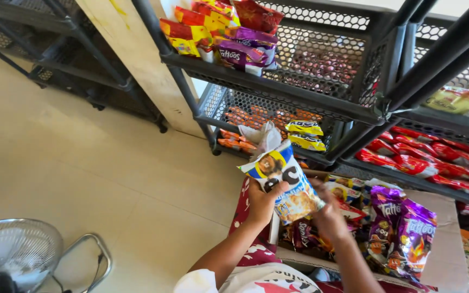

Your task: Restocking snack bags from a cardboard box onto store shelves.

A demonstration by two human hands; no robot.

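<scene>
From the head camera, looking down: a cardboard box (441,255) sits low by the person's lap, packed with snack packets, among them purple packets (403,228) standing upright at its right side and darker ones deeper in. Above it a black mesh rack (321,103) carries several baskets. The top basket holds red, yellow and purple packets (218,32) heaped at its left end; the middle basket has orange packets (240,144) and two yellow packets (304,134); the basket to the right is lined with red packets (430,157).

The left hand (261,203) grips a blue-and-white snack packet (283,182) from below, fingers wrapped around its lower left edge and thumb pressed on its face. The packet is tilted, raised just above the box and in front of the middle basket. The right hand (329,214) is at the packet's lower right corner; its fingers curl downward, but whether they pinch the packet I cannot tell.

The floor (82,163) is pale beige tile. A wooden post (137,59) stands left of the rack, and another dark rack (66,59) beyond it. The wire grille of a fan (20,249) shows at the bottom left, with a metal tube stand (96,249) beside it. Open floor stretches between fan and rack.
</scene>
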